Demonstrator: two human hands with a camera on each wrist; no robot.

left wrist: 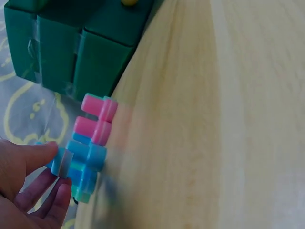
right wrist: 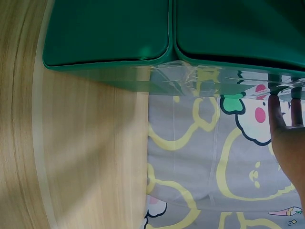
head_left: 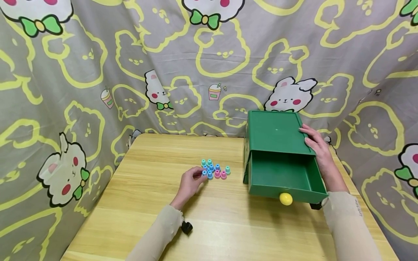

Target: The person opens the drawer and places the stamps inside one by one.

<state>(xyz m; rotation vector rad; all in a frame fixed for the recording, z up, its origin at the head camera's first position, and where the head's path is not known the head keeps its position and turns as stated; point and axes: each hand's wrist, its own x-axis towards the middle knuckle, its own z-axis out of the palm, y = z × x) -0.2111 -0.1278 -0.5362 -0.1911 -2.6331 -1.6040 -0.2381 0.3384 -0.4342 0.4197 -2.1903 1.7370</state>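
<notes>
Left to right: your left hand (head_left: 191, 181) is pinching a blue cup (left wrist: 62, 163) between thumb and fingers, at the left of the cup cluster (head_left: 211, 168) on the table (head_left: 137, 203); it is probably handling as light, stiff, slightly slippery plastic, its body above the wider rim offering the surest hold. Pink cups (head_left: 217, 174) are standing nearer the pulled-out drawer (head_left: 266, 190). Your right hand (head_left: 318, 145) is resting, fingers extended, against the green drawer unit (head_left: 274, 132). Overlap is hiding some cups; the left wrist view is cutting off the unit

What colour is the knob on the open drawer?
The drawer knob is yellow, seen best in the head view.
</notes>
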